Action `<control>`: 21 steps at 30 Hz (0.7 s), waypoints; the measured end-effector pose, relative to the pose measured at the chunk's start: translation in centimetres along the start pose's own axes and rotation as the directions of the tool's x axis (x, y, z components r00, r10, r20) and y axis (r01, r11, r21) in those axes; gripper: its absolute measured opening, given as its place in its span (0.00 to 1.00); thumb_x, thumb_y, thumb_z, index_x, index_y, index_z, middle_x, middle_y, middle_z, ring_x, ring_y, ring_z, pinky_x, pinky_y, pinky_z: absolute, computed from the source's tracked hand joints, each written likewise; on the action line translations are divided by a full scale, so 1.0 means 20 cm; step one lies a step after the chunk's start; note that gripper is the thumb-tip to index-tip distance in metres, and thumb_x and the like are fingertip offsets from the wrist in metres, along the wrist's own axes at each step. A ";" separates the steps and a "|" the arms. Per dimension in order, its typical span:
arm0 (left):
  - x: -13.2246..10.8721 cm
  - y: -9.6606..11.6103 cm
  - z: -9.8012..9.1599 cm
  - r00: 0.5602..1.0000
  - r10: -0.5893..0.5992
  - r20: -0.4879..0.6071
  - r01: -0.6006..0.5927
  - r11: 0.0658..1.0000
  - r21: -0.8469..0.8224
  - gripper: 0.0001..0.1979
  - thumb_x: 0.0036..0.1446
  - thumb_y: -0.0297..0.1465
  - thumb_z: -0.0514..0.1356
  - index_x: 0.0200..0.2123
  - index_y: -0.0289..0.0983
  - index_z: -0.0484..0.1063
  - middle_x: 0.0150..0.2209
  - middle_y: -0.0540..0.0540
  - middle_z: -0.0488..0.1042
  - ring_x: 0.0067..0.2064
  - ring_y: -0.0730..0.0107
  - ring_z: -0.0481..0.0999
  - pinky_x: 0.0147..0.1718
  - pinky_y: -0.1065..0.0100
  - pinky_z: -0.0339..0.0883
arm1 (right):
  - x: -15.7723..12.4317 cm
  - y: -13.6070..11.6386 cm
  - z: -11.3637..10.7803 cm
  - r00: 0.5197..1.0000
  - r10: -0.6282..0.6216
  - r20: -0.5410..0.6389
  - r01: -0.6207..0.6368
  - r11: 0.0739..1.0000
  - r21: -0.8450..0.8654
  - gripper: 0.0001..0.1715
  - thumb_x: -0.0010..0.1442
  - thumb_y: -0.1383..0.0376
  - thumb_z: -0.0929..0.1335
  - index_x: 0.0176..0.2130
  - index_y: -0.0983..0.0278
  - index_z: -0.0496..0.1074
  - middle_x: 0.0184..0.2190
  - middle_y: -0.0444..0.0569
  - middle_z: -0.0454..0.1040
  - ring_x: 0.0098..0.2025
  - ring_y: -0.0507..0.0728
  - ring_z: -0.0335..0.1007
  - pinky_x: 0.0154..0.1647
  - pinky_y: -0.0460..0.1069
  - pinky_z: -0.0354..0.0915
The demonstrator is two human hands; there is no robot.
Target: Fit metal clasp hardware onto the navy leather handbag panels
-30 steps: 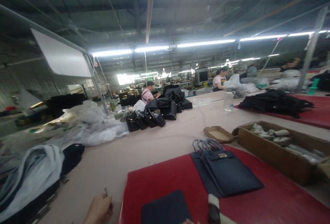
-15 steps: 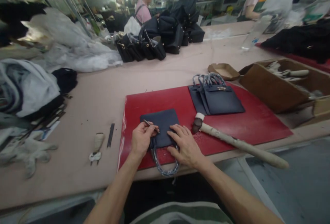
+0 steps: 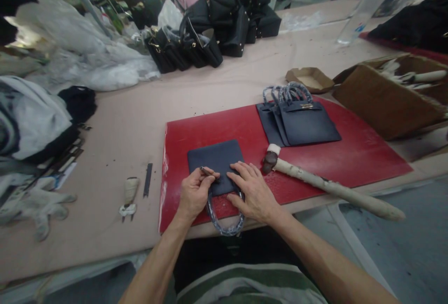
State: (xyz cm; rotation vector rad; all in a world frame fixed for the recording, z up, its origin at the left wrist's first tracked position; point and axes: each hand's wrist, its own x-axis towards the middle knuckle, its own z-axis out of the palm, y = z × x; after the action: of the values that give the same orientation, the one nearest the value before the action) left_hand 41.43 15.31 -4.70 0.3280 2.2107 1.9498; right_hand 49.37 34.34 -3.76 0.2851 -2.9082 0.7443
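A dark navy bag panel (image 3: 217, 154) lies flat on the red mat (image 3: 185, 129), its plastic-wrapped handle (image 3: 227, 230) pointing toward me over the table's front edge. My left hand (image 3: 196, 192) pinches a thin, pen-like metal tool (image 3: 207, 171), whose tip is at the panel's surface. Flat on the panel's right side rests my right hand (image 3: 254, 189), fingers spread and holding nothing. To its right, a mallet (image 3: 308, 178) with a white-and-brown head and a wrapped handle lies across the mat. Beyond it are several stacked navy panels (image 3: 310, 124) with wrapped handles.
Left of the mat lie a two-pronged tool (image 3: 129, 196), a dark flat strip (image 3: 147, 180) and a whitish glove (image 3: 44, 203). Black bags (image 3: 196, 42) stand at the back. On the right are a cardboard box (image 3: 385, 98), a small cardboard tray (image 3: 310, 80) and a bottle (image 3: 362, 12).
The tool in my left hand has shifted slightly right and tilted flatter over the panel. My right hand keeps its place on the panel. The view has tipped down a little.
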 end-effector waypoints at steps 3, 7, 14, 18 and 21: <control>0.00 -0.01 0.01 1.000 0.025 -0.011 -0.025 0.999 0.020 0.06 0.59 0.34 0.62 0.36 0.37 0.75 0.36 0.48 0.84 0.37 0.70 0.83 0.39 0.71 0.76 | 0.00 0.00 0.00 1.000 0.004 0.000 -0.004 1.000 0.000 0.32 0.60 0.59 0.73 0.61 0.66 0.70 0.66 0.57 0.62 0.69 0.68 0.52 0.72 0.66 0.47; 0.00 -0.02 0.01 0.999 0.050 -0.009 -0.049 0.995 0.086 0.06 0.60 0.33 0.61 0.37 0.38 0.75 0.37 0.48 0.84 0.37 0.72 0.83 0.39 0.73 0.76 | 0.01 0.00 0.00 1.000 -0.002 -0.002 0.002 1.000 -0.006 0.32 0.61 0.59 0.73 0.61 0.66 0.69 0.67 0.57 0.61 0.69 0.68 0.51 0.73 0.66 0.47; -0.01 -0.02 0.02 0.997 0.075 -0.024 -0.072 0.991 0.113 0.04 0.60 0.32 0.61 0.37 0.38 0.75 0.36 0.49 0.84 0.36 0.74 0.83 0.38 0.75 0.76 | 0.00 0.00 0.01 1.000 -0.001 0.001 0.001 1.000 -0.006 0.31 0.61 0.59 0.72 0.61 0.66 0.69 0.67 0.57 0.61 0.69 0.68 0.51 0.72 0.66 0.47; 0.00 -0.02 0.02 0.997 0.071 -0.034 -0.068 0.993 0.099 0.05 0.60 0.33 0.62 0.37 0.38 0.74 0.36 0.49 0.84 0.37 0.74 0.83 0.39 0.75 0.76 | 0.00 0.00 0.01 1.000 -0.003 -0.002 0.003 1.000 -0.002 0.31 0.61 0.59 0.73 0.61 0.66 0.69 0.67 0.57 0.61 0.69 0.68 0.52 0.72 0.67 0.47; 0.00 -0.02 0.02 0.997 0.079 -0.021 -0.075 0.988 0.133 0.05 0.61 0.33 0.61 0.37 0.38 0.74 0.36 0.49 0.84 0.37 0.74 0.83 0.39 0.76 0.76 | 0.00 0.00 0.00 1.000 -0.004 -0.004 0.004 1.000 -0.003 0.31 0.61 0.59 0.72 0.61 0.66 0.69 0.67 0.58 0.61 0.69 0.68 0.52 0.72 0.66 0.47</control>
State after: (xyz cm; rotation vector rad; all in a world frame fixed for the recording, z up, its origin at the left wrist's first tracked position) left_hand 41.56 15.63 -5.24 0.4143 2.3840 1.8586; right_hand 49.39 34.28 -3.83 0.2889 -2.9034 0.7385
